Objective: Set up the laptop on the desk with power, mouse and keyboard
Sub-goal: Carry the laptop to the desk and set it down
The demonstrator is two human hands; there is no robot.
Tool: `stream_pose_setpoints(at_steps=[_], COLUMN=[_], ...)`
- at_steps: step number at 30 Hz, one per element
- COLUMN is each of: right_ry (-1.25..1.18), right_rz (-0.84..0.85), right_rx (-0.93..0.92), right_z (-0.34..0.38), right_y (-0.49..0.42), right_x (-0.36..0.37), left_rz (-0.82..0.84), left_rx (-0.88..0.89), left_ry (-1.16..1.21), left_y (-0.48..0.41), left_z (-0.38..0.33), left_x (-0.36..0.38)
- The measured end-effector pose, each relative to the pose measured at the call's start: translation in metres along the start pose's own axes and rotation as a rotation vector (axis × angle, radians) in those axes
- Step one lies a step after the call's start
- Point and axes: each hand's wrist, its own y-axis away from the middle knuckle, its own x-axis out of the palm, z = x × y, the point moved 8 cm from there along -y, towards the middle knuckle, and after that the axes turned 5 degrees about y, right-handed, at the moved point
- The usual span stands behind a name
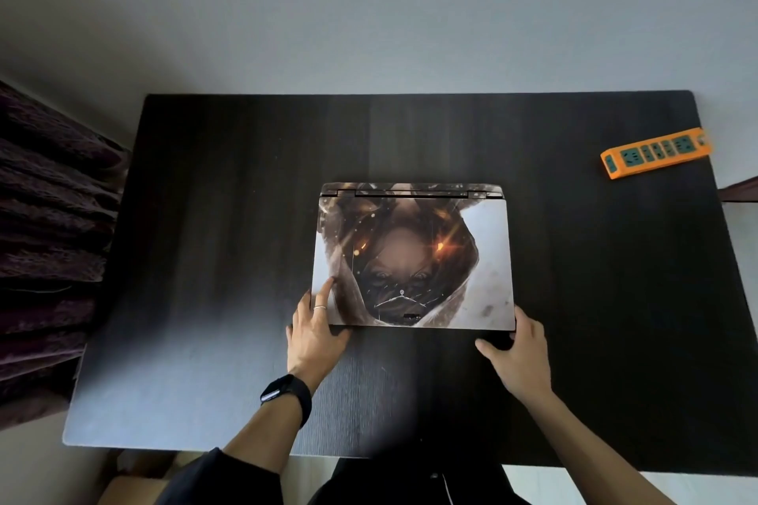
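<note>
Bracketing the laptop's (pixel 414 258) near edge, both hands sit at its front corners.

Left hand (pixel 316 324): open. The index finger, which wears a ring (pixel 320 307), lies straight on the lid's near-left corner. The thumb lies along the front edge, and a watch (pixel 287 396) is on the wrist.

Right hand (pixel 519 348): fingers bend round the near-right corner with their tips hidden against the edge. The thumb is splayed flat on the table (pixel 205 217). I cannot tell whether the tips hook under the base.

Laptop: closed and flat at mid-table, hinge on the far side. A printed skin covers the lid.

Handling, judged:
- The body is rigid and fairly heavy, so it should slide or lift as one slab without flexing.
- The skinned lid looks smooth and may be slippery under a flat finger. Pressing on top gives little purchase.
- The screen behind the lid is the fragile part, so avoid loading the lid's middle.
- To reposition, take hold at the two near corners or the side edges, fingers under the base.
- To open, put a thumb at the centre of the front lip while the other hand holds the base down. The hinge may be stiff.

An orange power strip (pixel 656 152) lies well apart at the far right of the table, so the cable run probably goes that way.
</note>
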Motion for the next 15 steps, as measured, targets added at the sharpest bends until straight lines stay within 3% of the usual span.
stream_pose_setpoints(at_steps=[15], right_ry=[0.096], right_rz=[-0.008], right_rx=[-0.014], right_z=[0.037], right_y=[-0.051], right_x=[-0.023], left_rz=[-0.024], left_rx=[0.011], left_ry=[-0.147], left_y=[-0.048], left_z=[-0.019], left_x=[-0.024])
